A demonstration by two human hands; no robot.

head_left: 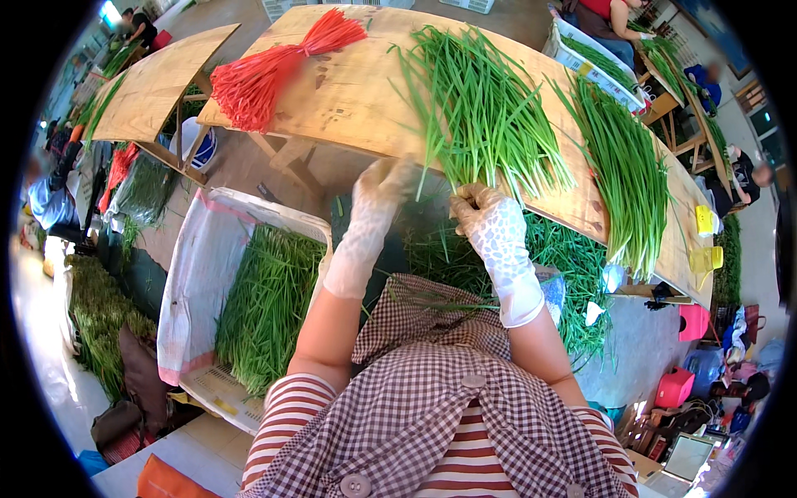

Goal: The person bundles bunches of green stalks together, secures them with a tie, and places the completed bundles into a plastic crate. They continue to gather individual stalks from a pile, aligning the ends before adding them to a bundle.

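Where stalks (490,108) overhang table (357,93), right hand (488,212) curled near left hand (383,180).

wooden table (365,95): red strip bundle (256,90), two green-stalk piles (490,116)

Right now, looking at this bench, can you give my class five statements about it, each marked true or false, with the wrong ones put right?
1. A bundle of red strips lies on the wooden table. True.
2. Both of the person's hands are bare. False: the left hand and right hand wear pale gloves.
3. The nearer pile of greens lies to the right of the red strips. True.
4. The white crate to the person's left is filled with red strips. False: the white crate holds green stalks.
5. A yellow container is at the table's right end. True.
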